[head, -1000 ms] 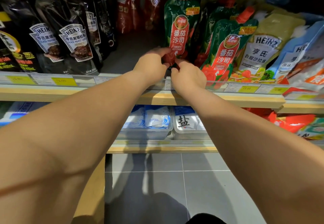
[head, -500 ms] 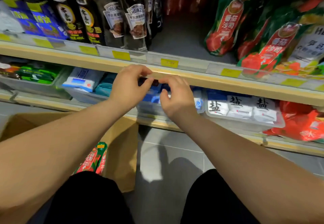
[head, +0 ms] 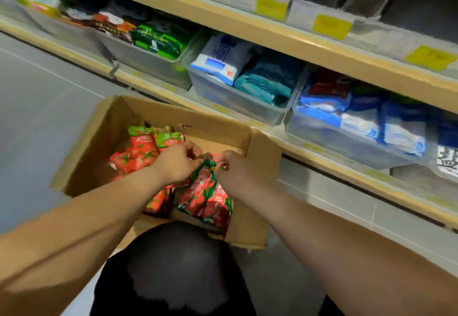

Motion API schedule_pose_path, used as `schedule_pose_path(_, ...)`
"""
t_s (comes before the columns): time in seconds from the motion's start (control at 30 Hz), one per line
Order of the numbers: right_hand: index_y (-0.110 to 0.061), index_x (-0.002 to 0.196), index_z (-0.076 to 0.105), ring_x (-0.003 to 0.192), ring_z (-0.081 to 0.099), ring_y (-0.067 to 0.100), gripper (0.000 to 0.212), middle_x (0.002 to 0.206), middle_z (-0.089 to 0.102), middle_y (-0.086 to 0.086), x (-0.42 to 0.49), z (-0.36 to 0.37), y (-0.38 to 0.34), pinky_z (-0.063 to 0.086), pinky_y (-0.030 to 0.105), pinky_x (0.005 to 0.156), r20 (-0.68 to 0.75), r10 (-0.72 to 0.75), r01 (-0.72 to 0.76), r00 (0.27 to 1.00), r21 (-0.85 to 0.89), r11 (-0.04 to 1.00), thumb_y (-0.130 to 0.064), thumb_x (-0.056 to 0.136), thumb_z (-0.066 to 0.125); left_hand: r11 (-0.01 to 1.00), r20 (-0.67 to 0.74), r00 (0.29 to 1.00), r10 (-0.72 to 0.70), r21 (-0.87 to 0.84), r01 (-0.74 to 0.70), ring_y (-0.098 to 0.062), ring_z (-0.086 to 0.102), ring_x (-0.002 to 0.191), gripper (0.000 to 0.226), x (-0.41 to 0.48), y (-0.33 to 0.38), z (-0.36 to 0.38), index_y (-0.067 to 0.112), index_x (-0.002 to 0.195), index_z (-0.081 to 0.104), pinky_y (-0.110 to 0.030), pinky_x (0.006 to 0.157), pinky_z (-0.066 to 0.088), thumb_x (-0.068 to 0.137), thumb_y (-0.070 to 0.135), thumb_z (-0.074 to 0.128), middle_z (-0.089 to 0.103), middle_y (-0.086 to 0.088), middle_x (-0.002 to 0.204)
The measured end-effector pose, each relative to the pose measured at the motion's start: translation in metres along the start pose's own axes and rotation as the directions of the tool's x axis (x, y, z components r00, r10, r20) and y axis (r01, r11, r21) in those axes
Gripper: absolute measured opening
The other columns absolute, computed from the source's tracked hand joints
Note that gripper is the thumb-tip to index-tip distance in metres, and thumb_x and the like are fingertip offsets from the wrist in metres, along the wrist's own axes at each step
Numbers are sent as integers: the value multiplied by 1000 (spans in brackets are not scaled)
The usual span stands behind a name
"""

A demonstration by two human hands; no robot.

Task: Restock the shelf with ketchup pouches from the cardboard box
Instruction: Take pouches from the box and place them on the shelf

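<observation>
Ketchup pouch (head: 207, 195) inside the open cardboard box (head: 158, 117), long axis running away from the viewer, top end farthest, pinched there between fingers of left hand (head: 177, 161) and right hand (head: 234, 169); shelf (head: 272, 33) beyond.

Both arms reach down, left hand (head: 179, 162) and right hand (head: 235, 170) pinched together.

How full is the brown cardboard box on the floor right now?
Partly full. The brown cardboard box is open, with several red-and-green ketchup pouches lying inside and bare cardboard showing around them; how many remain is unclear.
</observation>
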State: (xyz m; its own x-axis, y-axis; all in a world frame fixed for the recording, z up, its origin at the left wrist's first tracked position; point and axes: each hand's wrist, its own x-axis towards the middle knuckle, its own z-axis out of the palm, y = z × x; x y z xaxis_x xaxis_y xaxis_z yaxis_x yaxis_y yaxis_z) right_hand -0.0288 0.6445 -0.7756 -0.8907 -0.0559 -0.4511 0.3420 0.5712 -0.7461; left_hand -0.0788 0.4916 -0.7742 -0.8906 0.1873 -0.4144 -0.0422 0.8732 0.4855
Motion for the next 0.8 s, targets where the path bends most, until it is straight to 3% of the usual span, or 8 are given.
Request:
schedule_pose_path(0.13,-13,110,59,68,53,20,25,92,58,8,22,40,8,38,26,56,110,233,-243,966,86,966,-17,86,53,992,156,979,-128,7,129,-22,62,100,20,9,-49,19,15,103,65,-23,80,45,85,23,64,68,-6,107)
schedule_pose_path(0.2,-14,87,58,55,41,19,7,69,48,6,30,56,14,31,28,52,169,351,-376,921,150,915,-12,85,52,985,237,956,-173,29,171,-16,61,93,21,13,-65,28,17,103,65,-16,67,40,85,27,63,68,-3,105)
schedule_pose_path(0.27,-9,86,60,62,43,21,7,69,45,8,38,72,22,33,33,58,198,457,-495,867,235,837,-10,84,53,978,320,924,-210,66,200,-19,64,88,25,19,-78,38,14,106,66,-19,62,42,88,30,60,67,-2,94)
schedule_pose_path(0.37,-4,120,55,97,56,23,34,100,58,9,48,93,34,49,34,88,276,580,-641,766,385,664,-15,88,57,960,460,843,-279,166,227,-25,63,61,37,26,-94,50,8,112,62,-15,41,40,94,36,48,64,-7,75)
schedule_pose_path(0.43,-4,129,47,101,57,21,41,109,58,8,52,102,36,48,33,90,321,623,-694,713,448,564,-14,90,56,951,506,805,-308,147,271,-27,65,72,41,31,-103,56,8,120,58,-19,49,47,95,38,46,69,-14,97)
schedule_pose_path(0.5,-4,132,43,99,57,20,42,120,57,9,57,110,38,47,27,76,336,650,-718,682,475,508,-13,92,54,955,519,803,-294,117,274,-27,63,89,43,34,-110,62,8,126,53,-21,51,43,96,37,46,62,-16,119)
schedule_pose_path(0.67,-6,132,42,85,55,13,43,123,55,8,67,117,36,41,25,50,318,707,-746,632,497,443,-14,92,55,938,519,807,-280,-29,344,-20,55,94,42,37,-122,82,8,119,58,-25,78,42,91,40,53,61,-10,111)
schedule_pose_path(0.8,-5,136,38,122,47,26,50,138,47,11,73,114,37,46,34,81,372,702,-766,607,510,392,-13,91,57,902,535,785,-312,-94,422,-20,55,99,50,39,-122,87,5,127,54,-27,81,42,91,40,54,58,-12,127)
